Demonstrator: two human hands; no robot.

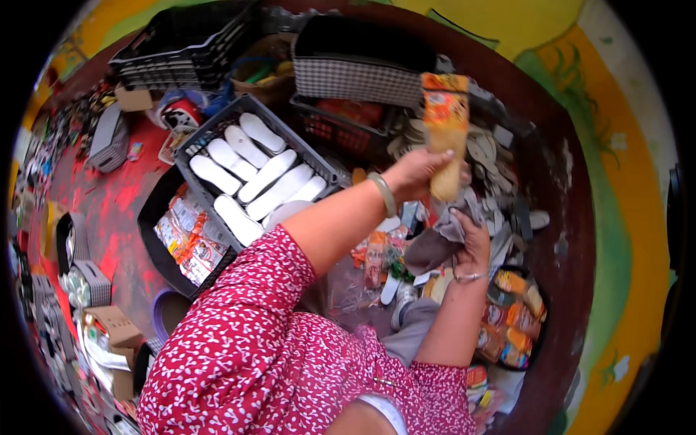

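Note:
My left hand (417,174) is raised at the right of centre, its fingers closed around the lower part of a packaged insole (445,116). The pack stands upright, with an orange printed top and a tan, rounded lower end. Just below it, my right hand (473,241) grips a crumpled grey cloth (433,246), which hangs to the left of the fingers. Part of the cloth comes close to the bottom of the pack; whether they touch I cannot tell. Beneath both hands lie loose clear plastic wrappers (351,286) and more orange packs.
A dark crate (326,163) of white insoles stands at the left, beside a black bin (148,210) of orange-and-white packets. At the right sits a black tray (540,330) of packaged insoles, below a heap of loose insoles (482,156). Checked baskets (362,81) line the wall.

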